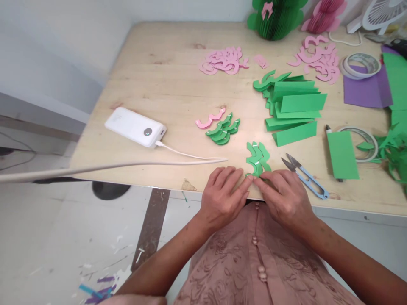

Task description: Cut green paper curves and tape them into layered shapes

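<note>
Close to the table's front edge lies a green wavy paper cut-out [258,157] with small white strips on it. My left hand [224,190] is at its near end, index finger bent down onto the paper. From the other side, the fingertips of my right hand [284,192] meet the same end. Both hands are closed at the paper; the thumbs are partly hidden. Beyond my left hand rest a small pile of green cut-outs [224,131] and a pink wavy strip [210,118]. Thread snips [307,178] with light blue handles lie just right of my right hand.
A white power bank [135,127] with a cable is at left. Folded green papers [299,112] and pink cut-outs [224,61] lie farther back. At right are a tape roll [362,65], purple paper [365,91] and a green card [343,154]. A fan [383,15] stands behind.
</note>
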The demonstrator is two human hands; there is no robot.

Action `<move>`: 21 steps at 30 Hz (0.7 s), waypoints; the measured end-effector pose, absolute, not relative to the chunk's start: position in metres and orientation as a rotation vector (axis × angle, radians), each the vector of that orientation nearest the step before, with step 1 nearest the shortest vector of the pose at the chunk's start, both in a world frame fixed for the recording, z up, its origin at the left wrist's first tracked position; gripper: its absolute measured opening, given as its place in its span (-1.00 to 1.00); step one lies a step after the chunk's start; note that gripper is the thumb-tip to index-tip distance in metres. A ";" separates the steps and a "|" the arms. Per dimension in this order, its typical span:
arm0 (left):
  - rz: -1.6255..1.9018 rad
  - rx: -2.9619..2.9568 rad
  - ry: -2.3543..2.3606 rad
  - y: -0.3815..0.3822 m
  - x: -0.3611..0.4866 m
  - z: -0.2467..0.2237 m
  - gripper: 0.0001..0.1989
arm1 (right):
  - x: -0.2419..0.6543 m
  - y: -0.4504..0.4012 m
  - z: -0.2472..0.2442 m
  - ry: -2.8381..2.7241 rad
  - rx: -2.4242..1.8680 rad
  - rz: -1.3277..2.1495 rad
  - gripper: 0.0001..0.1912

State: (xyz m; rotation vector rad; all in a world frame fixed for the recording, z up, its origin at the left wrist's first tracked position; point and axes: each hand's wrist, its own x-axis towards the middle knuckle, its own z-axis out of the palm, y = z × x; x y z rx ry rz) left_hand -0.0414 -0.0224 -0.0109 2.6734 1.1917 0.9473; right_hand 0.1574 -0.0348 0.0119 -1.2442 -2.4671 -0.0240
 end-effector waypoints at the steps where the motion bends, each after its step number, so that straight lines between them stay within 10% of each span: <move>1: 0.931 2.687 1.191 -0.022 -0.041 -0.011 -0.66 | 0.157 -0.035 0.012 -2.468 -1.245 -0.024 -0.72; 21: 0.881 2.700 1.220 -0.023 -0.041 -0.010 -0.65 | 0.155 -0.036 0.012 -2.425 -1.261 -0.014 -0.74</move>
